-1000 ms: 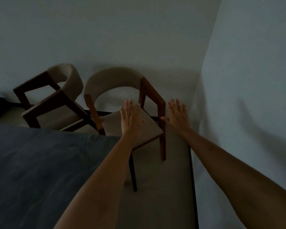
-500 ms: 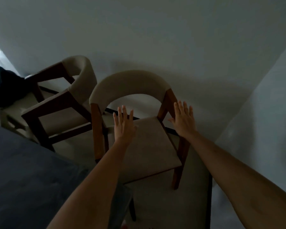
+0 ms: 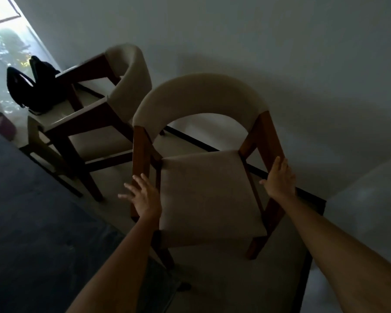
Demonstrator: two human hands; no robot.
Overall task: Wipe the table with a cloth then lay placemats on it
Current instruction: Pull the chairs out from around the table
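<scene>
**Hands reach either side of a chair; no cloth or placemats in sight**

Both hands stretch forward from the bottom of the frame toward a wooden chair [image 3: 209,177] with a pale cushioned seat and a curved padded back, standing in the centre of the picture. Its seat faces the viewer and its long axis runs from lower centre toward the upper middle.

At centre left, the left hand [image 3: 142,197] has its fingers spread and relaxed, gripping nothing. It sits just beside the chair's left front leg and the seat's left edge; whether it touches the wood cannot be told in the dim light.

At centre right, the right hand [image 3: 280,178] has straight fingers laid against the chair's right wooden upright and holds nothing. It appears to touch the frame, so it looks like the nearer of the two.

The room is dark. A second chair [image 3: 95,114] of the same kind stands in the upper left, with a dark bag [image 3: 29,86] beside it near a bright window. A dark blue surface [image 3: 32,222] fills the lower left; this may be the table to be wiped.

Neither cloth nor placemats can be seen. Judging by the pose, the chair is probably being handled to clear access.
</scene>
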